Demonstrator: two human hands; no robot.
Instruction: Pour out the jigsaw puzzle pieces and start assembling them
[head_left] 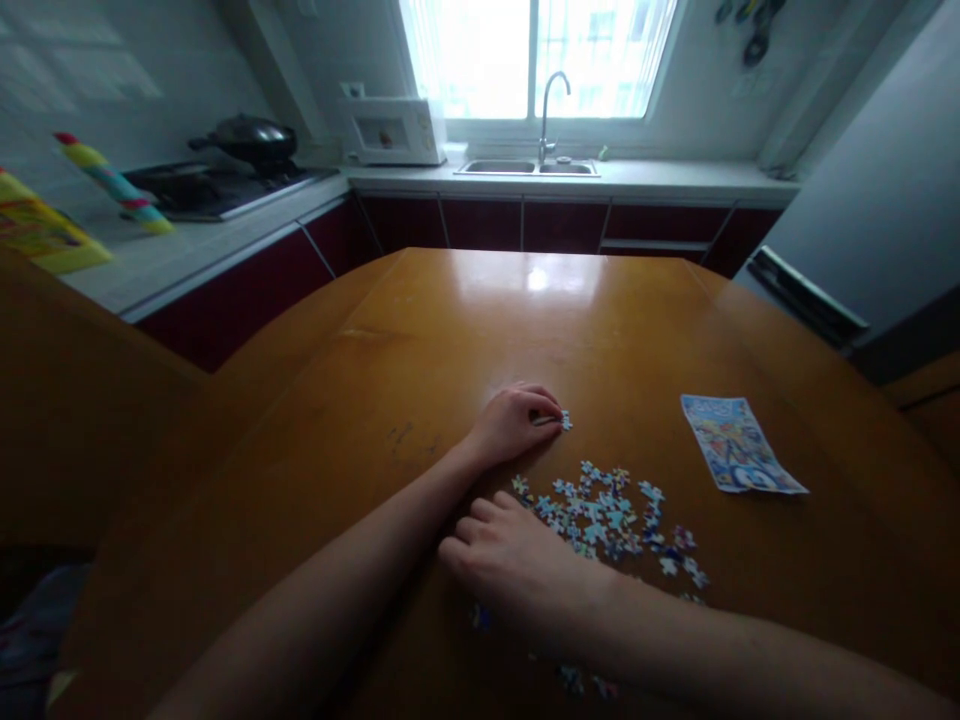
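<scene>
Left hand [510,425] pinches puzzle piece [566,421] at fingertips, beyond loose pieces [595,532] on wooden table [420,360]. Right hand [517,555] curled beside loose pieces; cannot tell whether it grips anything. Printed sheet [739,445] lies right.

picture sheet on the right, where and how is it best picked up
Likely best pinched by its near edge, coming in low from the person's side with the right hand. The sheet looks thin and lies nearly flat on the table, so an edge suits, and the puzzle pieces lie off to its left.
</scene>
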